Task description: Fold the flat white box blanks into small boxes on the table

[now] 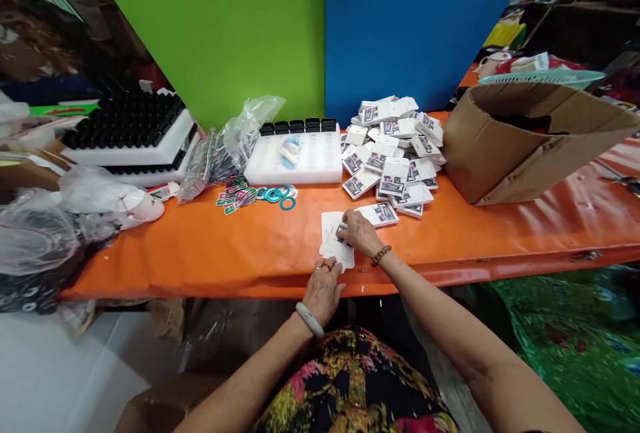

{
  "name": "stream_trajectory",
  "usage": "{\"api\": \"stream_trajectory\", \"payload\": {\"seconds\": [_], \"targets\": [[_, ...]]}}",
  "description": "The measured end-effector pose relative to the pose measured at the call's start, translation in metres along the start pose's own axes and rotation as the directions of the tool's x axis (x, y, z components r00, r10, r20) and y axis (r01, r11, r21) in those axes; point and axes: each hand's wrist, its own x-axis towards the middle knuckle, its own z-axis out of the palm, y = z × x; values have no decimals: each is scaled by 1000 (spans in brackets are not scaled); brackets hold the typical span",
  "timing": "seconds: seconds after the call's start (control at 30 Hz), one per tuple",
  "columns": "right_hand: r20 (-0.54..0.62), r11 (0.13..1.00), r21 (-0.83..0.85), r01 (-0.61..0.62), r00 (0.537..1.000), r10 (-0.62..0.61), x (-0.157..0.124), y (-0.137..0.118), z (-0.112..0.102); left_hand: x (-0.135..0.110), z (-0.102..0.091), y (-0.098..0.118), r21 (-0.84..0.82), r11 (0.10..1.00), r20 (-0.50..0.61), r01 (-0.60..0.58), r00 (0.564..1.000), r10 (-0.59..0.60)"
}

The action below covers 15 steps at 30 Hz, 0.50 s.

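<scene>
A white flat card package [334, 241] lies on the orange table [500, 233] near its front edge. My right hand [359, 231] rests on the card's upper right part, fingers curled down onto it. My left hand [323, 291] sits at the table's front edge just below the card, fingers bent and touching its lower edge. A heap of several similar white printed packages [395, 153] lies just behind my right hand. A bead bracelet is on my right wrist, a pale bangle on my left.
A white foam tray [300, 159] with black pieces stands at the centre back, teal rings [280, 196] and stickers before it. Clear plastic bags [235, 139], stacked trays of black items [130, 133], an open cardboard box [525, 139] at right.
</scene>
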Motion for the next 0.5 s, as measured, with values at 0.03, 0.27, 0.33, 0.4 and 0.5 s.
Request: {"api": "stream_trajectory", "payload": {"seconds": [0.03, 0.27, 0.33, 0.4, 0.5], "targets": [[-3, 1000, 4, 2, 1000, -2, 3, 1, -4, 0, 0, -1, -10, 1000, -5, 0, 1000, 0], [-38, 990, 109, 95, 995, -91, -10, 5, -32, 21, -19, 4, -98, 994, -356, 47, 931, -79], [-53, 971, 192, 142, 989, -135, -21, 5, -35, 30, -26, 8, -143, 989, -377, 35, 922, -87], [-31, 921, 367, 127, 992, -124, -31, 5, -36, 36, -29, 12, -234, 972, -364, 35, 923, -121], [115, 727, 685, -41, 992, -53, -46, 8, -36, 37, -26, 16, -358, 933, -345, 47, 921, -179]]}}
